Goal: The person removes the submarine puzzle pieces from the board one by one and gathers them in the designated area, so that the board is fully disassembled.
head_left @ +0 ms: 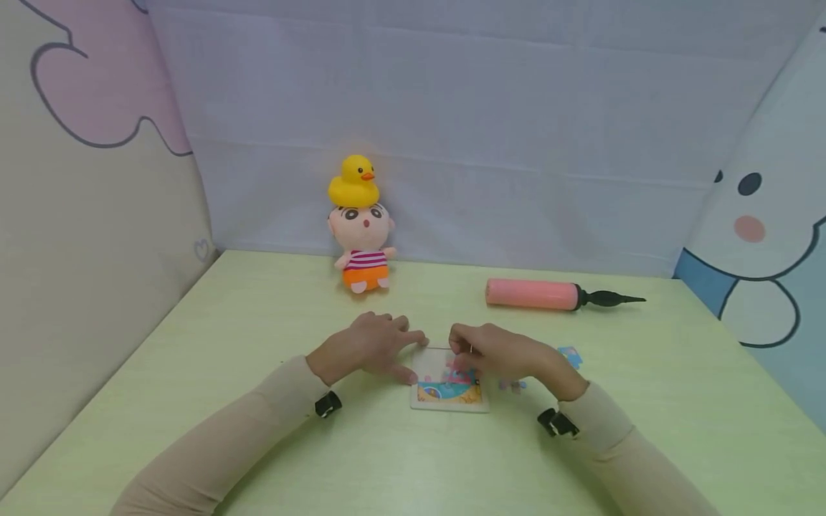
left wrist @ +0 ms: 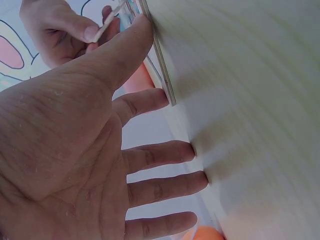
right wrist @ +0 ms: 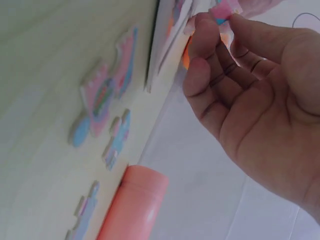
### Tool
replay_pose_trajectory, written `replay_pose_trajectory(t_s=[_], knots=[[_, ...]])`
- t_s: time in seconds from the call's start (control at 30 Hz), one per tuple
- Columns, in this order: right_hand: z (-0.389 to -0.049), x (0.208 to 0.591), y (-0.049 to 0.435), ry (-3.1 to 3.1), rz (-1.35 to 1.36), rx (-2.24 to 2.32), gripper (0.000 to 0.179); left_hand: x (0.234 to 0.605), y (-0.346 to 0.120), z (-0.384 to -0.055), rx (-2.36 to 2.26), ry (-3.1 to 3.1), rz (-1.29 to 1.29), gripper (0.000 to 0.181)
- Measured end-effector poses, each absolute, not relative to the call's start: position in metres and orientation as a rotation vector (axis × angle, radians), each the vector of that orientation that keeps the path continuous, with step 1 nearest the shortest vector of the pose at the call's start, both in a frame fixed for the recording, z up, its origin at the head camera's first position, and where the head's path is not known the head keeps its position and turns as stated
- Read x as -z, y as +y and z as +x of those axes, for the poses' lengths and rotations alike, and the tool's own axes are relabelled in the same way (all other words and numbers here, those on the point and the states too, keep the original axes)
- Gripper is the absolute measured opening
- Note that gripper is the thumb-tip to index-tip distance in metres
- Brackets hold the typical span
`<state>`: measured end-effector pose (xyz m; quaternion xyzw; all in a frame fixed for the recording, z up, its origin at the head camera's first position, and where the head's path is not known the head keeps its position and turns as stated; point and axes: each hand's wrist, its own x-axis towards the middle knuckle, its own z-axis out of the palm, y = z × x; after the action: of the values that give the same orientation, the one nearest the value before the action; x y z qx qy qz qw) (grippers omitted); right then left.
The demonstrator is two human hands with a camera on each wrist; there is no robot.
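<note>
A jigsaw puzzle tray (head_left: 452, 409) with a pale rim lies on the table between both hands, its lower part filled with a colourful beach-like picture. My left hand (head_left: 376, 345) touches the tray's left edge with thumb and index finger; in the left wrist view its other fingers stretch out straight, tips at the tabletop. Over the tray's right side, my right hand (head_left: 500, 350) pinches a puzzle piece (right wrist: 227, 9) between thumb and fingers. That piece is pink and blue in the right wrist view; the head view mostly hides it.
Several loose puzzle pieces (right wrist: 100, 95) lie on the table right of the tray, one blue piece (head_left: 571, 355) beyond the right wrist. Farther back rests a pink hand pump (head_left: 532, 294) with a black nozzle. A plush doll (head_left: 365, 258) sits by the back cloth, a yellow rubber duck (head_left: 353, 190) on its head.
</note>
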<state>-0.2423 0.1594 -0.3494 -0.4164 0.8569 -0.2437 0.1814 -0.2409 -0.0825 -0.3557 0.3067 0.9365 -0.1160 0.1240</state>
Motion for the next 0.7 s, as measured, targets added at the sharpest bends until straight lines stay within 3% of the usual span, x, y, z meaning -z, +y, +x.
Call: replay_pose_trajectory(t_s=[0.7], knots=[[-0.238, 0.341, 0.217, 2.466, -1.041, 0.703, 0.008, 0.354, -0.083, -0.238, 0.274, 2.726, 0.902, 0.067]])
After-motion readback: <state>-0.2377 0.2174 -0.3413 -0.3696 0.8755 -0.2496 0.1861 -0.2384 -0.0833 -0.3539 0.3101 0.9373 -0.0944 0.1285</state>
